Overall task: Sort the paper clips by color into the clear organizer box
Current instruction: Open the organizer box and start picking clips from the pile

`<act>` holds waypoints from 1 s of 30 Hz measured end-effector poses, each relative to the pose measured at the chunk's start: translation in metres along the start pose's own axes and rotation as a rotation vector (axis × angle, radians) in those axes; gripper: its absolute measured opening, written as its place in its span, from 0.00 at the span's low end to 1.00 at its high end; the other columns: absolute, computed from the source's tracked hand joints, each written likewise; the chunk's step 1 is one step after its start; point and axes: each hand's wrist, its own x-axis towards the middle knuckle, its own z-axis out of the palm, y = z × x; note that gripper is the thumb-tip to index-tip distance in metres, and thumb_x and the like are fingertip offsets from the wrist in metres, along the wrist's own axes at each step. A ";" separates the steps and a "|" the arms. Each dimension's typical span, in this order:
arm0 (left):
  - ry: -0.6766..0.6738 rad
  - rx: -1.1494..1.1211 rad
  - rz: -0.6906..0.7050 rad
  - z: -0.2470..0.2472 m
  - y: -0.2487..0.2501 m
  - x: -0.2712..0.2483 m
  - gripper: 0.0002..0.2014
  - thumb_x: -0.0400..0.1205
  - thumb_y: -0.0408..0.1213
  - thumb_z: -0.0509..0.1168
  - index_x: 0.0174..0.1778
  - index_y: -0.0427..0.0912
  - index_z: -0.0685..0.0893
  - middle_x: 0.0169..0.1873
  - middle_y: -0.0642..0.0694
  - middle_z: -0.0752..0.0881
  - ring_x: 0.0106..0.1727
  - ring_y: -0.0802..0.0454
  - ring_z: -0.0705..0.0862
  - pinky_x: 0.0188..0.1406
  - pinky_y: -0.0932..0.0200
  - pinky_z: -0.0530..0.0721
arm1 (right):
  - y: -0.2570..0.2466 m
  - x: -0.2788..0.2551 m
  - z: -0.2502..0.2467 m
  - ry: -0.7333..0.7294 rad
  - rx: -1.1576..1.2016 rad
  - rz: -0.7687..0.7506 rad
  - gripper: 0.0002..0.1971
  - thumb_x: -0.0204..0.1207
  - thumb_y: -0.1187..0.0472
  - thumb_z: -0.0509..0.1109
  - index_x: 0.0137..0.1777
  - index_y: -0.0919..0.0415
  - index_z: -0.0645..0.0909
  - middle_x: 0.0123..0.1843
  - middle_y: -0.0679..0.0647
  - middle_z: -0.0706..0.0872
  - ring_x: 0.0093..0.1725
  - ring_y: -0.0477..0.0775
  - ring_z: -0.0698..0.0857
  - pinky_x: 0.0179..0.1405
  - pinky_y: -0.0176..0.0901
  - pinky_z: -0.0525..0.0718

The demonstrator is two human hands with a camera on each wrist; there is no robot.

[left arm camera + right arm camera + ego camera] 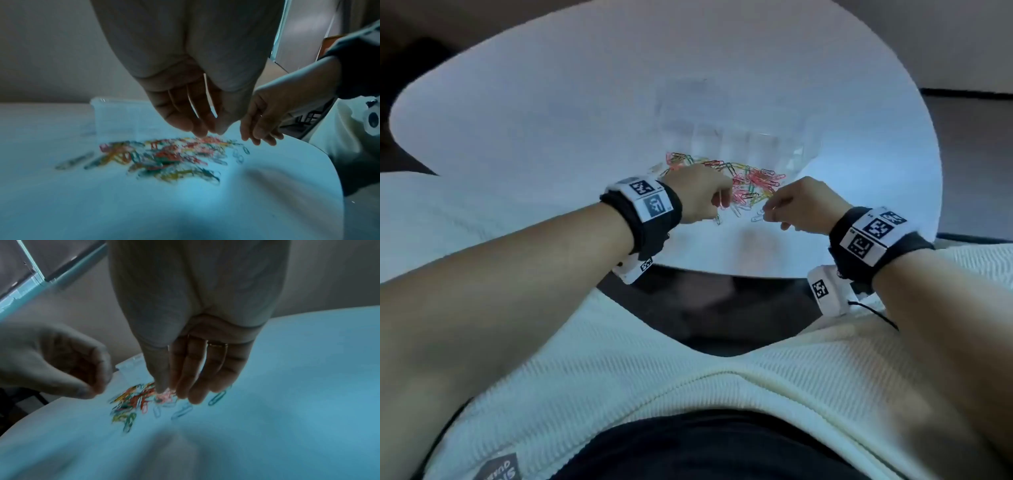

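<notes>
While the white table (524,113) spreads bare left and far, its curved near edge runs just below both wrists. Thin wire clips (743,181) in mixed colours lie heaped between the hands, with the clear box (736,137) just beyond. Left hand (702,195) curls, pinching a pale clip; right hand (799,205) reaches in, grip unclear.

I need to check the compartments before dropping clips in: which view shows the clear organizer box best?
The head view: the clear organizer box shows from above, faint dividers visible, behind the paper clips. The left wrist view shows only its blurred side wall; the right wrist view shows a corner.
</notes>
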 end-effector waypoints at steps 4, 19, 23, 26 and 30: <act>-0.065 -0.058 -0.023 0.025 -0.003 0.011 0.14 0.78 0.28 0.65 0.57 0.45 0.85 0.54 0.50 0.86 0.54 0.51 0.82 0.47 0.61 0.76 | 0.000 0.010 0.012 0.051 -0.001 0.027 0.04 0.73 0.61 0.76 0.47 0.55 0.90 0.31 0.44 0.85 0.33 0.46 0.86 0.23 0.21 0.74; -0.063 0.179 0.083 0.052 -0.014 0.021 0.10 0.85 0.37 0.60 0.57 0.45 0.85 0.51 0.49 0.83 0.57 0.48 0.75 0.52 0.54 0.78 | 0.016 0.025 0.020 0.171 -0.105 0.122 0.06 0.71 0.58 0.74 0.38 0.44 0.89 0.43 0.52 0.90 0.42 0.57 0.87 0.39 0.41 0.83; -0.079 0.141 -0.059 0.053 -0.010 0.027 0.10 0.82 0.34 0.63 0.56 0.46 0.85 0.46 0.45 0.84 0.50 0.44 0.81 0.48 0.53 0.81 | 0.010 0.027 0.023 0.177 -0.168 0.088 0.04 0.70 0.54 0.76 0.45 0.46 0.89 0.47 0.52 0.90 0.46 0.58 0.87 0.43 0.43 0.84; -0.089 0.267 -0.056 0.047 0.000 0.033 0.09 0.78 0.26 0.61 0.36 0.40 0.84 0.32 0.44 0.81 0.40 0.43 0.80 0.34 0.58 0.73 | 0.004 0.027 0.025 0.168 -0.212 0.095 0.04 0.71 0.55 0.75 0.44 0.50 0.90 0.44 0.53 0.89 0.42 0.58 0.86 0.40 0.43 0.82; -0.119 0.383 -0.057 0.043 0.010 0.044 0.09 0.82 0.29 0.62 0.46 0.37 0.88 0.45 0.41 0.86 0.54 0.41 0.81 0.45 0.55 0.78 | -0.003 0.027 0.024 0.096 -0.311 0.082 0.09 0.70 0.51 0.76 0.44 0.56 0.87 0.43 0.54 0.86 0.40 0.58 0.84 0.37 0.42 0.79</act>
